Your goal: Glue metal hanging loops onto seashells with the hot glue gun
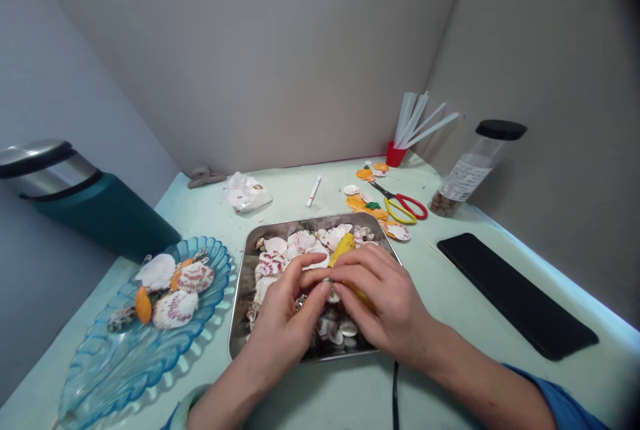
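My left hand [287, 310] and my right hand [387, 297] meet above a metal tray [240, 310] filled with seashells. Their fingertips pinch a small shell [333, 295] between them, mostly covered by the fingers. Under the fingers of my right hand runs a yellow tool [344, 247], which looks like a hot glue gun; I cannot tell whether the palm grips it or it rests on the tray. White and purple-speckled scallop shells [302, 242] lie around it. A black cord [395, 393] runs toward me from below my right wrist.
A blue glass dish [125, 377] with shells and a teal bottle [115, 210] stand left. Behind the tray are a plastic bag [246, 191], a marker [314, 191], scissors [400, 207] and a red cup [395, 154] of white sticks. A jar [470, 170] and a black slab [515, 293] are right.
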`<state>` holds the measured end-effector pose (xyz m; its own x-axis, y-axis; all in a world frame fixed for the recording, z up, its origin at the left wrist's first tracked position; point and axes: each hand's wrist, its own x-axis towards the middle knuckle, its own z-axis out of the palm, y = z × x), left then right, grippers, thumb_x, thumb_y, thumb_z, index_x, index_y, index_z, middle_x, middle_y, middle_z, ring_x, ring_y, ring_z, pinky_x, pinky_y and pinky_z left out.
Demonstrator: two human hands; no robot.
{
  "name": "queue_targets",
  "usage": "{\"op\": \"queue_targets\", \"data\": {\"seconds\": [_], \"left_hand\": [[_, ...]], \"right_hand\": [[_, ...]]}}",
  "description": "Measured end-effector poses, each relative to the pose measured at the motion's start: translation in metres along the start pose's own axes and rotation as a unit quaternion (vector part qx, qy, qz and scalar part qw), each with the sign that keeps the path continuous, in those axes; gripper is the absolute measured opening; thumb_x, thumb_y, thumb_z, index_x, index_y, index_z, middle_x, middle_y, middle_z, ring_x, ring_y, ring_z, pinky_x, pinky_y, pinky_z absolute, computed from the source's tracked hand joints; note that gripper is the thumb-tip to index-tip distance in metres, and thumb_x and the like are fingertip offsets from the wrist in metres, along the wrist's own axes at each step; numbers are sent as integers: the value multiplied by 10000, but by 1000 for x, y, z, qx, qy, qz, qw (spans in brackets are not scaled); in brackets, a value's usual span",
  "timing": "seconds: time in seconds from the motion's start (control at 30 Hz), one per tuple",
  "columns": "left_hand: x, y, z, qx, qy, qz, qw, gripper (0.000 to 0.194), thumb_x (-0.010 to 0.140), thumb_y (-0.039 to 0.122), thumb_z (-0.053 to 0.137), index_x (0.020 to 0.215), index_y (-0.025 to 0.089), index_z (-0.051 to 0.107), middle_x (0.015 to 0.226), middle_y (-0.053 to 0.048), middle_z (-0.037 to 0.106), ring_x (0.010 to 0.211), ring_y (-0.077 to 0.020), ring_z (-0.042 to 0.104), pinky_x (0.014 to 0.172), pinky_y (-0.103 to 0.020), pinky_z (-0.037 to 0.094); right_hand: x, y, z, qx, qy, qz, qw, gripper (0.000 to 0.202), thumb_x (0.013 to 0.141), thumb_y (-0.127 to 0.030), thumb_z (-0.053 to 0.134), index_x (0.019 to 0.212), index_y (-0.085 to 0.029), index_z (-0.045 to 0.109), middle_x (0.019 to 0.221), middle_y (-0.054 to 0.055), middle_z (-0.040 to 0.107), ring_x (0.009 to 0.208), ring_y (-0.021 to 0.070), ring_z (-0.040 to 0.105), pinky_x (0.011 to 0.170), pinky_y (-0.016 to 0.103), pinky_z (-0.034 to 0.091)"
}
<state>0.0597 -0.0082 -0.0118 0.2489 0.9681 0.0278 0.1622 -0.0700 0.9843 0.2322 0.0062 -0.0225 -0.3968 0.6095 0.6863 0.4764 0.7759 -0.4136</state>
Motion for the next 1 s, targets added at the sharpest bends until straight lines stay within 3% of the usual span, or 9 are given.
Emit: {"op": "queue_targets", "data": {"seconds": [0.23, 0.37, 1.0], "left_hand": [[2, 8, 2, -90, 1, -51, 995, 274, 867, 275, 577, 1108, 180, 488, 1037, -68, 723, 901, -157, 660, 768, -237, 502], [3, 11, 2, -122, 3, -56, 991, 283, 850, 285, 603, 1090, 176, 499, 1001, -57, 731, 886, -148, 663, 767, -225, 512], [2, 5, 2, -95, 35, -27, 995, 265, 855, 282, 596, 1093, 189, 524, 1067, -79, 712, 941, -171, 657, 805, -261, 518]], "right_hand": [[0, 1, 1, -2, 11, -2, 1000, 185, 861, -99, 527, 994, -171, 634, 925, 86, 639, 842, 212, 561, 761, 388, 463], [0, 1, 0, 0, 16, -7, 1000, 169, 848, -84, 548, 974, -158, 633, 918, 89, 633, 840, 213, 559, 758, 385, 457], [-1, 2, 1, 0, 19, 18, 1000, 147, 859, -114, 534, 947, -186, 627, 919, 79, 632, 844, 216, 572, 760, 390, 471]]}}
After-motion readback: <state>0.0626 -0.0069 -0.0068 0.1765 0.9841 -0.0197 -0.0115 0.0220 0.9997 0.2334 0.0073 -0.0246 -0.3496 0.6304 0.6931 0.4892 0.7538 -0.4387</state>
